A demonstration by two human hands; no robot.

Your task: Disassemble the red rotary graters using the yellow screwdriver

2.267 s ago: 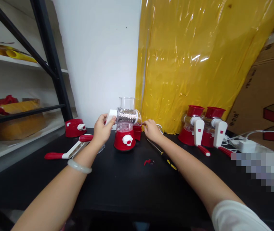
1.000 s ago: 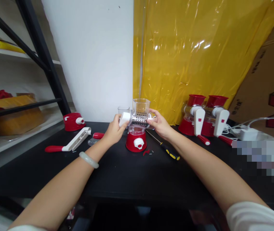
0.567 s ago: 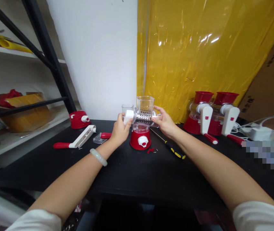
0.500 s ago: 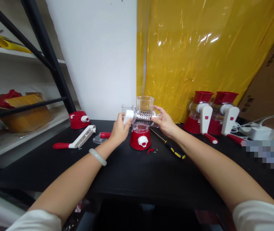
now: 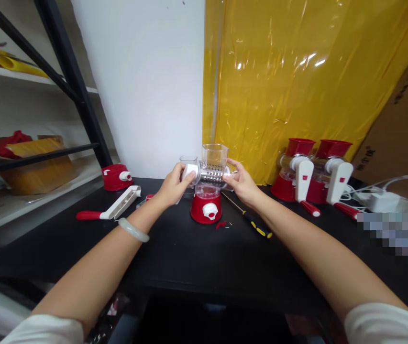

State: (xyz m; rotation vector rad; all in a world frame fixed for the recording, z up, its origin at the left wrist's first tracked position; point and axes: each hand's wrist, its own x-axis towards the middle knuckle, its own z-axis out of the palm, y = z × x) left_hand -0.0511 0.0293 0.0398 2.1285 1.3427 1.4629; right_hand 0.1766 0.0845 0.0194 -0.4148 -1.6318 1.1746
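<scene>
A rotary grater with a red base [image 5: 206, 209] stands upright on the black table between my hands. Its perforated metal drum [image 5: 212, 173] lies sideways in a clear housing, below a clear square hopper [image 5: 215, 154]. My left hand [image 5: 172, 185] is closed around the white crank arm [image 5: 190, 171] at the drum's left end. At the right end, my right hand [image 5: 244, 185] pinches the housing around the drum; its fingertips are partly hidden. Small red scraps [image 5: 220, 224] lie before the base, and a screwdriver [image 5: 257, 225] with a black-and-yellow handle lies to the right.
Two assembled graters [image 5: 297, 177] stand at the right, near white cables and a power adapter [image 5: 383, 200]. On the left are a detached crank handle [image 5: 92, 215] and a red base [image 5: 116, 177]. A clear container [image 5: 188, 161] stands behind my left hand.
My right hand has come from beside the grater to its drum end. Most recently, my left hand has tilted, turning the white crank arm back and upward; the base stays standing.
</scene>
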